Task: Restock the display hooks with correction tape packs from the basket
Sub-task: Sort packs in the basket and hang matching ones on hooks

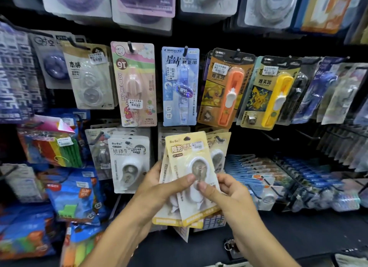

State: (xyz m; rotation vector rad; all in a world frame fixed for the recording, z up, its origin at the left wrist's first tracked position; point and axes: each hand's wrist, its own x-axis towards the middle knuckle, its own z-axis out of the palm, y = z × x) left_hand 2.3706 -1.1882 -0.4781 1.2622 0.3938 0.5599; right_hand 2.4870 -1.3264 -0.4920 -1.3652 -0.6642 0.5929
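1. What I'm handling: a small fanned stack of pale yellow card-backed blister packs of correction tape [189, 179], each with a clear plastic bubble over a white oval dispenser. My guess is they're really light, with stiff flat card and a slick, slightly squashy bubble. They probably slide over each other easily, which would explain the fan.

2. Where I'd take hold: the card edges or the lower half of the card, not the bubble, so the hang hole at the top stays free for the hook. One pack at a time seems safer than the whole bunch.

3. My left hand [159, 189] is curled around the stack from the left side, thumb across the front of the top pack, right by the bubble, other fingers hidden behind the cards. So it's clamped on the stack.

4. My right hand [225, 189] pinches the front pack, its thumb tip on the face just right of the left thumb and the rest curled behind the right edge.

5. The stack sits between both hands, just below a black wire hook [219, 138] already carrying matching yellow packs. That hook is up and right of my fingertips. I can't see the basket.
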